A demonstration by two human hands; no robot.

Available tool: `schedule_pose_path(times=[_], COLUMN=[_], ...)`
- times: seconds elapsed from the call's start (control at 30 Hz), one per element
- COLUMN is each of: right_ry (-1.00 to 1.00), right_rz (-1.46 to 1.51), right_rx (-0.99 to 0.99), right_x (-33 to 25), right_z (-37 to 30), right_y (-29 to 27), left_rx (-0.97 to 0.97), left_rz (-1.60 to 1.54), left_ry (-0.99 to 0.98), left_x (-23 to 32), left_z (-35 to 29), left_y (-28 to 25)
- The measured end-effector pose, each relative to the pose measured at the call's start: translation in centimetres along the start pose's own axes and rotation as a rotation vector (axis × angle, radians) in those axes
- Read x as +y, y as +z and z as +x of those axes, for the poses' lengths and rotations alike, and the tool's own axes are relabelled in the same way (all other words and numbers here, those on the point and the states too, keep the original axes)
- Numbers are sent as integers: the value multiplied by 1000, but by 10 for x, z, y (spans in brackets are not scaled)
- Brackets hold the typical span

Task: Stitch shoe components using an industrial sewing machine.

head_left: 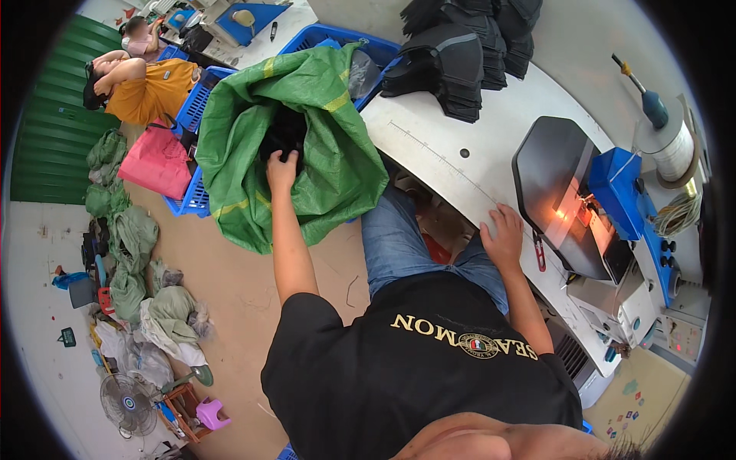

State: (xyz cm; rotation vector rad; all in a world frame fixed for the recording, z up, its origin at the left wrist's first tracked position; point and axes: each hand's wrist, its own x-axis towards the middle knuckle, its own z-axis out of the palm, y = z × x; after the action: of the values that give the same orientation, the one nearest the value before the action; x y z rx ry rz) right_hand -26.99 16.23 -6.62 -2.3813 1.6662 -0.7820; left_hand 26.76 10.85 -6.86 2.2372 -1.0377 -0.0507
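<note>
My left hand [282, 170] reaches into the mouth of a large green woven sack [337, 165], its fingers closed on black fabric [285, 132] inside. How much fabric it grips is hidden by the sack's folds. To the right, my right hand [503, 234] lies on the edge of the white sewing table [429, 157], fingers apart and holding nothing. Close by it are small red-handled snips [540, 253] and a blue and white sewing machine [617, 195] with its lamp lit, beside a dark glossy panel [556, 176].
Stacks of black cut pieces [441, 69] lie at the table's far end. Blue baskets [318, 34] stand behind and beside the sack, with a pink bag [157, 162] on the left. A thread cone [667, 146] stands right. Two people sit far left; a fan [129, 404] stands lower left.
</note>
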Motion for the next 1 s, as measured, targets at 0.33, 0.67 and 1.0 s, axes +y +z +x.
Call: schedule_pose_path(times=[0.33, 0.67, 1.0], right_ry=[-24, -39, -33], right_rz=[3, -2, -10], right_rx=[34, 48, 35], right_x=[-1, -1, -1], right_z=[0, -1, 0], right_y=[1, 2, 2], left_rx=[-447, -617, -651], left_rz=[102, 395, -14], left_ry=[-55, -145, -262], left_x=[5, 30, -5], left_z=[67, 84, 97], left_y=[45, 57, 82])
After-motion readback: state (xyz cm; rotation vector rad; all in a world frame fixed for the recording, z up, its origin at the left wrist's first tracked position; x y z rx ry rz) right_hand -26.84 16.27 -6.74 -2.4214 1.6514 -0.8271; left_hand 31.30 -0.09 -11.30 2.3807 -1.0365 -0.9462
